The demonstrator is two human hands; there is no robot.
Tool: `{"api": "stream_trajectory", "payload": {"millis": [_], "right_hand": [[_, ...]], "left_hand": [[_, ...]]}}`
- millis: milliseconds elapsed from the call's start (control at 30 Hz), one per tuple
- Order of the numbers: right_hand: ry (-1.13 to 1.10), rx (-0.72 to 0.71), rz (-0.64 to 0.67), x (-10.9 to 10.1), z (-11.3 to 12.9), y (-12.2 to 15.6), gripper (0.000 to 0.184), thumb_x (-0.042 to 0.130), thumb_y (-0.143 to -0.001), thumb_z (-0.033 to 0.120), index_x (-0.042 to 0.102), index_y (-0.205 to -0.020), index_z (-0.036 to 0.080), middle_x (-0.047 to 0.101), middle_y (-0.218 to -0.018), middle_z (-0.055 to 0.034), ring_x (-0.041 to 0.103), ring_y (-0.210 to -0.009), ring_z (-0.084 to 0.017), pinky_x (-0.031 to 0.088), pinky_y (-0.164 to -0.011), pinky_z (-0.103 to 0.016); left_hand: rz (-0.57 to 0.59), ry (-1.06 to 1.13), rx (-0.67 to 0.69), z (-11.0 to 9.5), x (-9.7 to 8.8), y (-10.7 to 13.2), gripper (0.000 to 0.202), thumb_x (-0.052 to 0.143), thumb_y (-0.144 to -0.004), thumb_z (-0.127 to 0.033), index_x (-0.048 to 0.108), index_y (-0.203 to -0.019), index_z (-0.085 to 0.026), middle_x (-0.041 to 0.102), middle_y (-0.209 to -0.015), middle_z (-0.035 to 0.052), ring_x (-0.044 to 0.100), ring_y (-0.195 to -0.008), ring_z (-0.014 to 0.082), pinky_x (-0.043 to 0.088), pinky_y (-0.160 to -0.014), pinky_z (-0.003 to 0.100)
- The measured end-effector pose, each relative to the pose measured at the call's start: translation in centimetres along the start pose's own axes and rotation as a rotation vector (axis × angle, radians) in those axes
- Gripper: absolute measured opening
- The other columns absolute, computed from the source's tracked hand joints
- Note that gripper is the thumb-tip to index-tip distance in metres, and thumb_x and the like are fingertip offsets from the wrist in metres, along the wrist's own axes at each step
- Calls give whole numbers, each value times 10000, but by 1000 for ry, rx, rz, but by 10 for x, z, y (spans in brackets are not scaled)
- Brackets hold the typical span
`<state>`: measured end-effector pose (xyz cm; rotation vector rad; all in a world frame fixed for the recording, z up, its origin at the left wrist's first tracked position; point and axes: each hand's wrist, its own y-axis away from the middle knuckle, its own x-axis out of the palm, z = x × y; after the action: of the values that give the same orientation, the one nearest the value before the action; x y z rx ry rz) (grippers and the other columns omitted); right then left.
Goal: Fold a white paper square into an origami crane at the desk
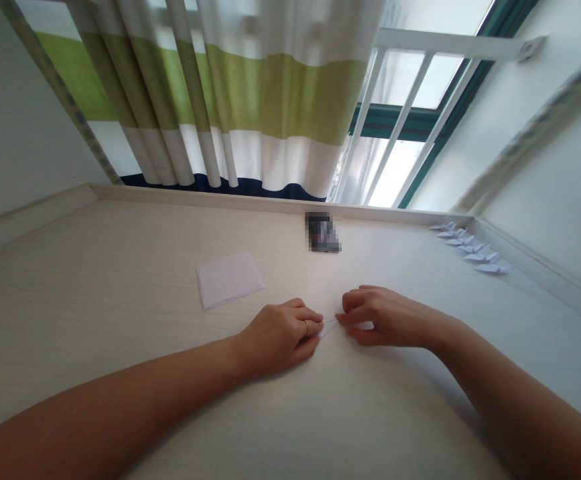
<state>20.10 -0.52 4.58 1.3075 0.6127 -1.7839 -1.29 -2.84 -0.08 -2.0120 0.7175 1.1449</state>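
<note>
A small piece of folded white paper (328,327) lies low over the white table between my two hands; most of it is hidden by fingers. My left hand (280,337), with a ring on one finger, is closed on the paper's left end, thumb and fingertips pressed together. From the other side my right hand (383,317) pinches the right end, its fingers curled. Up and left of my left hand rests a stack of white paper sheets (230,280). Several small folded white paper figures (480,257) with pointed ends stand in a row at the far right.
The white tabletop (120,293) has a raised rim (210,201) along its back and sides. A dark, blurred-out rectangular item (323,232) lies near the back rim. Beyond hang a white and green curtain (285,93) and white window bars (400,120).
</note>
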Motion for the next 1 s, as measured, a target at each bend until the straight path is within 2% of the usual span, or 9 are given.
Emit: {"api": "stream_trajectory", "payload": {"millis": [100,233,433,600,700,767,833,900,1000], "right_hand": [[208,59,88,-5,9,3,200,450,-787,247,635,-832,187,562,-699,-33,493,-624,-135,356,-672,-276],[280,69,131,-5,13,3,259,378,-827,239,629,-832,176,579,-684,-36,508,-610,-130,350,-688,-272],[299,122,105,-2,11,2,338,331,-850,239,618,-702,140,591,-619,-55,528,-613,-137,342,-675,-263],[310,164,45,-3,8,0,358,367,-824,236,588,-556,147,580,-586,-46,506,-559,-119,325,-588,-239],[345,189,-33,1,14,-3,267,372,-816,224,625,-759,157,612,-654,-57,530,-595,-136,304,-551,-233],[332,168,13,6,20,-4,268,385,-811,241,575,-988,173,624,-658,-55,543,-573,-142,293,-523,-227],[325,160,87,10,25,-4,347,397,-805,270,495,-1124,172,614,-602,-45,536,-514,-145,274,-490,-225],[334,182,121,12,28,-4,367,385,-810,290,483,-1146,180,601,-566,-42,528,-484,-150,258,-472,-225],[319,245,135,9,28,-4,329,340,-827,290,557,-1064,220,600,-567,-47,534,-493,-155,264,-474,-226]], "left_hand": [[-16,-21,16,1,1,0,265,399,-827,-249,624,-954,-190,644,-1003,12,536,-854,144,466,-755,268],[-24,-52,27,2,2,-1,266,390,-836,-255,628,-939,-194,646,-999,6,543,-843,138,470,-744,264],[-21,-69,39,2,2,-1,270,390,-838,-256,629,-945,-190,649,-997,5,545,-842,140,473,-741,262],[-30,-65,47,2,1,-1,265,396,-836,-253,633,-938,-191,651,-990,12,548,-838,139,474,-736,258],[-29,-70,40,1,1,-1,255,406,-833,-252,632,-938,-197,651,-986,9,547,-842,139,472,-738,259],[-25,-71,39,1,1,-1,259,399,-836,-254,627,-943,-196,654,-971,6,545,-839,137,471,-742,259],[-26,-70,44,1,1,-1,263,389,-841,-253,622,-950,-195,656,-953,6,544,-834,133,470,-741,254],[-34,-72,48,1,1,-1,262,387,-843,-251,619,-951,-195,657,-939,12,544,-835,129,469,-737,248],[-36,-91,47,1,1,-1,253,398,-839,-255,621,-940,-192,656,-939,19,548,-839,131,470,-732,247]]}}
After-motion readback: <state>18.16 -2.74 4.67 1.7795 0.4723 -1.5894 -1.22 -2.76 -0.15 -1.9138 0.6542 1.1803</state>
